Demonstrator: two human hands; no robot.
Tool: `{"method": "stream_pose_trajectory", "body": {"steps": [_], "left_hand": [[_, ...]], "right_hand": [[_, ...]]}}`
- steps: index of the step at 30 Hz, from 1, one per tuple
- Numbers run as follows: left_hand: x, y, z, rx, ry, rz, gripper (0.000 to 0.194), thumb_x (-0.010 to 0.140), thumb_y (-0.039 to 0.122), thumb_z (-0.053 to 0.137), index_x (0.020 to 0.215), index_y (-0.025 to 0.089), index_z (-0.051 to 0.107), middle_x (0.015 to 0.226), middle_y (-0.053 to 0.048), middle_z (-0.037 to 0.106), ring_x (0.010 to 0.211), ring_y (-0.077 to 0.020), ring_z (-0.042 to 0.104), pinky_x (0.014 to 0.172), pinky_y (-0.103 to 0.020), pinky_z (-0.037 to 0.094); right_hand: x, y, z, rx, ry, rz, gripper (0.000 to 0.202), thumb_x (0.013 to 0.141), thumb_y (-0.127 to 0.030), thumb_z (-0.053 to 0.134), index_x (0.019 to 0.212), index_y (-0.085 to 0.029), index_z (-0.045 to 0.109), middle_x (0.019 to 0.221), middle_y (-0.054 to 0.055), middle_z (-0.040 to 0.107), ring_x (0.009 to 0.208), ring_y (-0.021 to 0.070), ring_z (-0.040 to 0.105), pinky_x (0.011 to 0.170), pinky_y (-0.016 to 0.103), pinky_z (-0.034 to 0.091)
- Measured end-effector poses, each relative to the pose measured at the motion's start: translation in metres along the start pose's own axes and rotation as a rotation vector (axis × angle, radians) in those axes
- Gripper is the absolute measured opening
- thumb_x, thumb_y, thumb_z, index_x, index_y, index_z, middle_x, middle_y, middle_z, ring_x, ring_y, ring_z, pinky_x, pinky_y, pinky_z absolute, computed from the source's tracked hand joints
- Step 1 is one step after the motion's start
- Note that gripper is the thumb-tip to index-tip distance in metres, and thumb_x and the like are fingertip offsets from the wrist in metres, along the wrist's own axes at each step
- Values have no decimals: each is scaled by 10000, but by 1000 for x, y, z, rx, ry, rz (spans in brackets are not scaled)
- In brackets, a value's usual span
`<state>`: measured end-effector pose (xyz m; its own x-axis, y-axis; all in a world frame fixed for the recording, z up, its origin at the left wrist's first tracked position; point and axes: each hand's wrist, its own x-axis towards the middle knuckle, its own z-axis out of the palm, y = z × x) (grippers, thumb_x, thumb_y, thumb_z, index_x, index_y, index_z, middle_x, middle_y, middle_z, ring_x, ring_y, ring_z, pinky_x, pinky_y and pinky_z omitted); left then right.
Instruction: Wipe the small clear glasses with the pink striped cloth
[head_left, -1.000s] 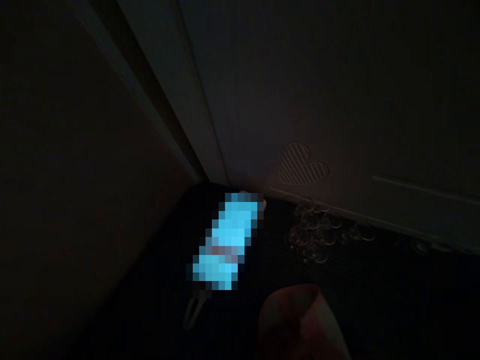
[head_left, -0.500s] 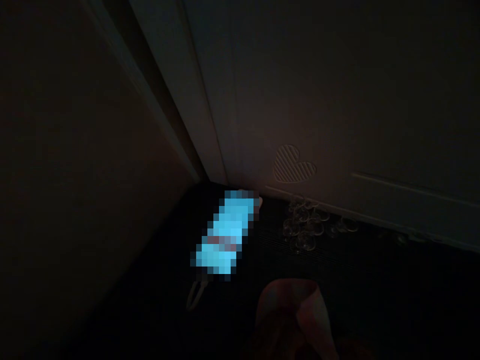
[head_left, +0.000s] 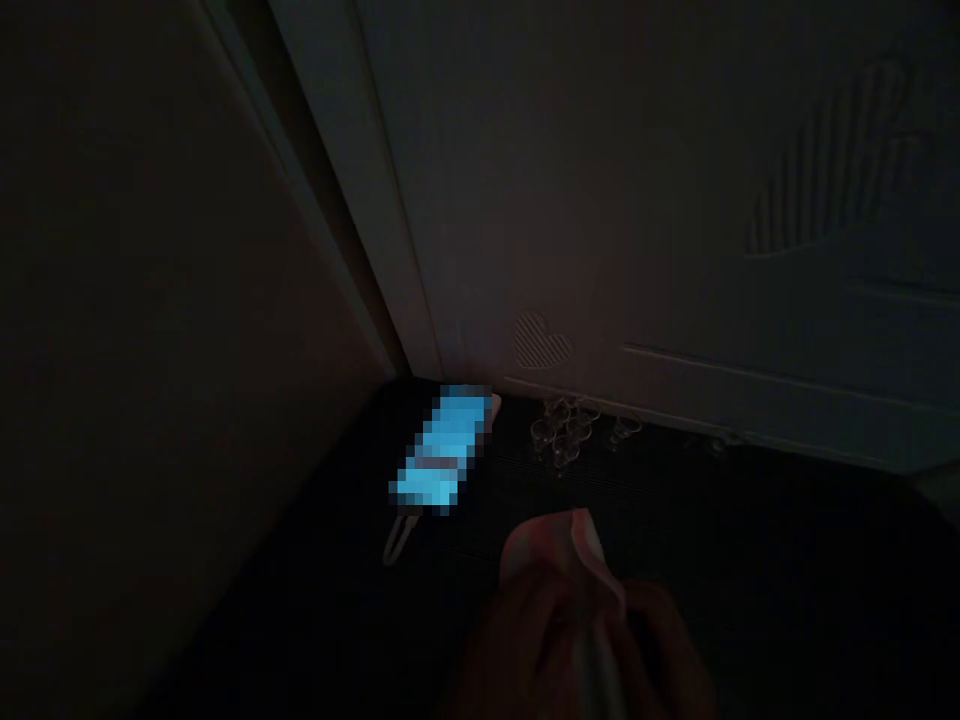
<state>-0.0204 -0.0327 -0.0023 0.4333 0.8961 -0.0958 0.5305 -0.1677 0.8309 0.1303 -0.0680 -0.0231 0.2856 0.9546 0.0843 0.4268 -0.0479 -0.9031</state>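
The scene is very dark. At the bottom, both my hands are closed on a pale, pinkish folded piece (head_left: 540, 540), which looks like cloth or paper; I cannot tell which. My left hand (head_left: 514, 625) grips it from the left, fingers bent over its lower part. On the other side, my right hand (head_left: 667, 640) has its fingers curled against the piece. A narrow greyish strip shows between the hands, too dim to name. Beyond them on the dark surface lies a lit phone (head_left: 442, 450), its screen blurred into blocks, with a pale strap loop (head_left: 397, 540) at its near end.
Several small clear glass-like pieces with round rims (head_left: 562, 430) stand by the back panel (head_left: 637, 250). That panel carries a small ridged heart (head_left: 541, 342) and a larger ridged shape (head_left: 832, 160). A plain dark wall (head_left: 187, 300) borders the left side.
The view has shifted, so the phone and clear pieces look smaller and more of the right panel shows. Both hands and the folded piece have come higher into view.
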Motion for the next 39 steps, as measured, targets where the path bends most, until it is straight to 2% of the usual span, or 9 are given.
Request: {"method": "stream_pose_trajectory", "body": {"steps": [5,10,15,19,21,24,29,36,39], "left_hand": [[-1,-2,2,22,60,31,146,839,153,432,930,206,533,944,-22,598,860,-142,555,763,-243,442],[2,0,-1,59,84,54,131,821,143,424,886,196,525,905,-24,598,828,-148,556,731,-255,432],[11,7,-9,127,18,54,115,781,145,443,843,190,529,887,-22,609,822,-168,559,705,-268,433],[23,13,-11,98,15,144,176,787,123,416,871,195,552,947,-33,615,895,-169,554,786,-281,438],[29,12,-11,111,40,167,186,783,114,420,879,196,557,983,-37,610,923,-170,546,809,-282,433],[34,8,-11,123,69,135,160,802,124,412,873,182,543,898,-34,614,827,-158,562,745,-270,442],[30,4,-10,151,88,127,145,828,134,400,880,184,525,906,-30,600,848,-157,553,741,-267,431],[31,2,-11,131,91,154,187,856,126,397,961,216,522,995,-4,580,962,-146,523,832,-269,424],[33,1,-13,132,89,168,178,859,127,417,956,228,526,1002,17,581,990,-139,509,876,-282,412]], "right_hand": [[0,-7,1,21,-102,-39,184,833,-319,461,930,-194,555,934,54,592,852,161,575,720,227,463],[0,-8,0,-7,-121,-22,167,851,-297,442,799,-181,551,776,18,577,696,127,556,621,203,439],[9,-7,-4,-9,-97,-49,226,843,-320,468,686,-176,540,688,-3,561,642,118,533,579,203,405],[20,-9,-6,-24,-55,-71,260,852,-339,449,683,-171,554,680,0,563,635,122,530,578,214,397],[24,-10,-5,-22,-41,-74,241,858,-321,436,728,-169,571,704,5,574,658,126,540,603,220,405],[28,-9,-1,-13,-49,-112,199,859,-268,417,812,-171,585,791,22,591,736,136,554,667,230,420],[29,-5,1,3,-99,-152,187,856,-208,398,917,-177,572,927,50,586,854,150,555,765,252,431],[28,-5,-2,50,-127,-71,184,861,-277,418,961,-192,547,1009,62,560,930,176,542,820,290,428],[27,-2,-3,47,-144,-37,161,851,-300,445,941,-205,539,1000,57,555,910,178,541,783,284,440]]}}
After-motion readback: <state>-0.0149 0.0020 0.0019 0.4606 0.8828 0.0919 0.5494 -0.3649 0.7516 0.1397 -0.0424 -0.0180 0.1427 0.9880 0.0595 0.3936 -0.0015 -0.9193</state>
